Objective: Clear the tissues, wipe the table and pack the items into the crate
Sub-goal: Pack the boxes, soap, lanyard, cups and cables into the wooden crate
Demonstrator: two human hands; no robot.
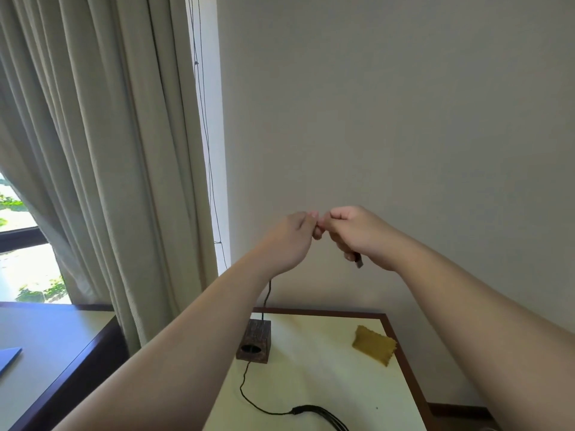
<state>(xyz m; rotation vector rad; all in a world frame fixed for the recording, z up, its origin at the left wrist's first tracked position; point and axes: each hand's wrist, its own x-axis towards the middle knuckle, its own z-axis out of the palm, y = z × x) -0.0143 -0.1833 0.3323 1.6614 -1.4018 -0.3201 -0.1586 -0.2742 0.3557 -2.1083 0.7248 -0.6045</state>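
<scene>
Hands meet high in the head view, raised in front of the pale wall above the far edge of the cream worktop with a dark brown wooden rim (pixel 401 343). Left hand (pixel 287 241) has its fingers curled and pinching a thin black cord (pixel 266 295), which drops from under that hand down to a small dark brown wooden block with a round hole in its front (pixel 254 340). Right hand (pixel 354 234) is curled too, its fingertips touching those of the left hand; a small dark object with a grey end (pixel 358 262) sticks out below its fingers, too small to tell what it is. The block stands on the worktop near its far left corner. From its front the cord runs on across the worktop to a thicker black bundle of cables (pixel 317 415) at the near edge. A mustard-yellow cloth with a zigzag edge (pixel 375 345) lies by the right rim, well apart from the block. Beige curtains (pixel 102 150) hang at the left beside a window, with a second grey worktop (pixel 46 343) below them.
</scene>
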